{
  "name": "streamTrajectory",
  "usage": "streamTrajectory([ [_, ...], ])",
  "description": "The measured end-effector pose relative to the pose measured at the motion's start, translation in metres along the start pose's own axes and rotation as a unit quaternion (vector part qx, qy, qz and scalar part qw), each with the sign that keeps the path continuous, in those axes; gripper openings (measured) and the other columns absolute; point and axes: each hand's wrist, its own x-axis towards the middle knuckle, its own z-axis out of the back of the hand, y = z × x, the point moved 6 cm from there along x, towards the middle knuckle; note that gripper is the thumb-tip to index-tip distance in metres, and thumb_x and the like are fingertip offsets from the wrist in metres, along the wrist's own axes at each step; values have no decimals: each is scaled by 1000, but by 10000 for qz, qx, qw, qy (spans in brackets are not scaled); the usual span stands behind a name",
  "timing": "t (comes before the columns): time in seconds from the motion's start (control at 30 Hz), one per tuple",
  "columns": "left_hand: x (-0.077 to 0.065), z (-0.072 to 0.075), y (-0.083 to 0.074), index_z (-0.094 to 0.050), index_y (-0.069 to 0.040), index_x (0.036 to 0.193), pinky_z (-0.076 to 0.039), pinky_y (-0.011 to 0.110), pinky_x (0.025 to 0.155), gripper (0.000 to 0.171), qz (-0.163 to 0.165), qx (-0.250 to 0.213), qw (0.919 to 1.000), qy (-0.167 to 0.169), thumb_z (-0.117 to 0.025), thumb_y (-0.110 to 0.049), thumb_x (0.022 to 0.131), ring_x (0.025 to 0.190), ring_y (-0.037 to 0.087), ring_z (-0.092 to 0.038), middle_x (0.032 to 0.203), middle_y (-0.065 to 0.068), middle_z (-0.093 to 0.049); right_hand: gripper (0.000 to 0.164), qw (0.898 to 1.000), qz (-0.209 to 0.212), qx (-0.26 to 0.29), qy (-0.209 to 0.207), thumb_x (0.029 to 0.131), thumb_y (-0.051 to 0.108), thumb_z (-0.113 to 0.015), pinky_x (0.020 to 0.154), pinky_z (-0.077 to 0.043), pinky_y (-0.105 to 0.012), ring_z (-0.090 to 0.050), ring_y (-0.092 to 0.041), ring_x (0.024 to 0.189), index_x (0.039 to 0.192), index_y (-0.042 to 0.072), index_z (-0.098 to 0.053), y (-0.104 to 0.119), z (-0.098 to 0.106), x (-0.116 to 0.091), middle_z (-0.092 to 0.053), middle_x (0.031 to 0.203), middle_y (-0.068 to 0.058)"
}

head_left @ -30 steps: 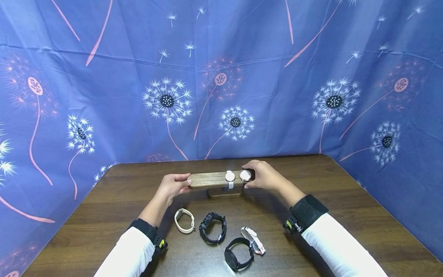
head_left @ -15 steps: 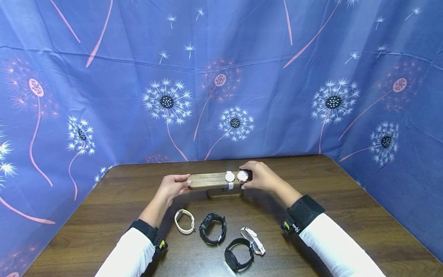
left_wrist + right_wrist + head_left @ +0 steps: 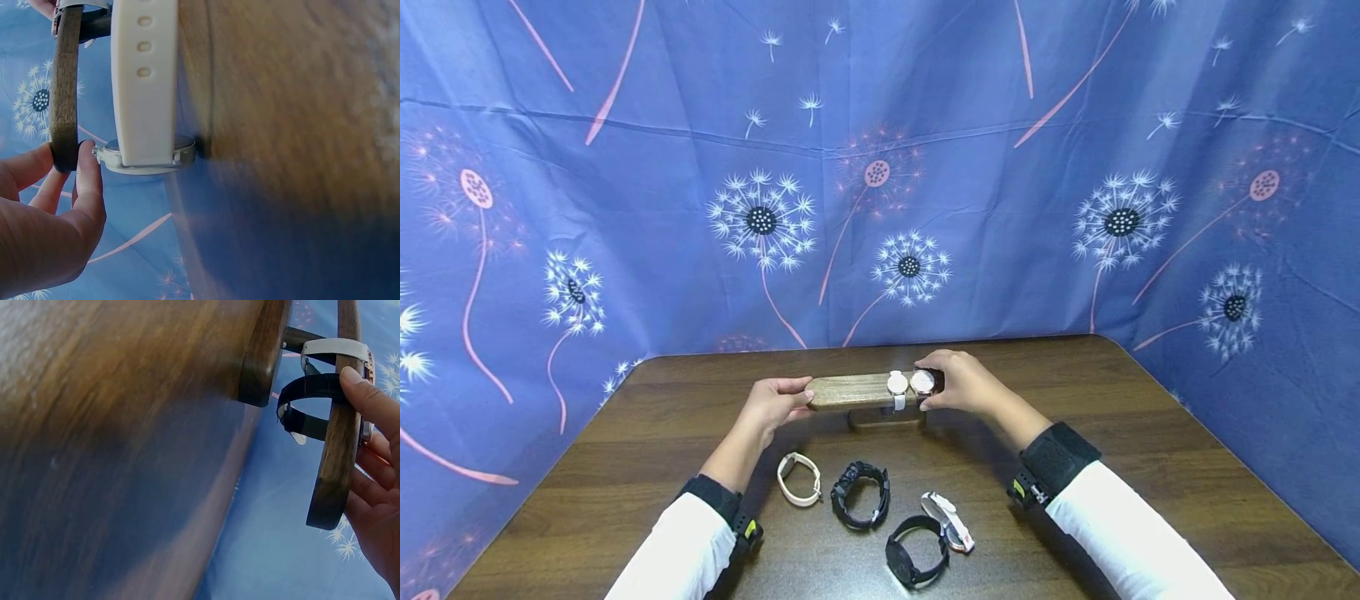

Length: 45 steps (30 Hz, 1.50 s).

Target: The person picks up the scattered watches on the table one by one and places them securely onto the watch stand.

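Note:
A wooden watch stand rises from its base at the back of the table, its bar level. My left hand pinches the bar's left end between thumb and fingers, as the left wrist view also shows. Around the bar's right half loops a white-strapped watch. Just right of it is a dark-strapped watch, held by my right hand. In the right wrist view its black strap encircles the bar; my thumb lies at the strap, my fingers beside the watch's case. The bar's right end sticks out past it.
Nearer on the brown table lie a cream-strapped watch, a chunky black watch, a slim black watch and a white watch touching or nearly touching it. A blue dandelion-print cloth hangs behind the table.
My right hand has slid the dark-strapped watch left along the bar, close to the white-strapped one. The left hand keeps its place on the bar's end.

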Motion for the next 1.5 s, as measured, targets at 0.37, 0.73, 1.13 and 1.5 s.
streamTrajectory([
  [0.37,-2,0,-2,-56,13,126,-56,38,84,36,23,43,10000,15,-59,11,90,78,14,-66,115,25,-62,68,9999,47,-86,79,63,24,-92,88,-52,-43,-64,-31,101,117,-6,-65,4,-1,-2,-68,111,-16],
  [0.73,-5,5,0,-57,11,127,-54,42,88,37,59,335,9994,-57,-62,6,90,83,19,-69,124,30,-59,72,9998,-124,126,-42,67,22,-90,100,-46,-46,-58,-34,114,126,-5,-60,9,8,-10,-63,121,-17],
  [1.13,-17,10,-19,-67,7,113,-54,44,89,28,-418,1626,9853,-299,-71,-4,87,100,27,-65,117,21,-66,58,9990,101,183,-395,72,18,-87,93,-50,-47,-61,-29,105,120,-3,-63,24,32,-30,-63,115,-12],
  [1.5,-43,8,-33,-72,2,98,-55,34,72,19,-1221,2904,9487,-254,-77,-4,81,84,24,-67,89,10,-73,48,9985,401,247,-278,77,16,-83,94,-50,-44,-62,-27,105,118,-2,-63,46,40,-51,-64,117,-14],
])
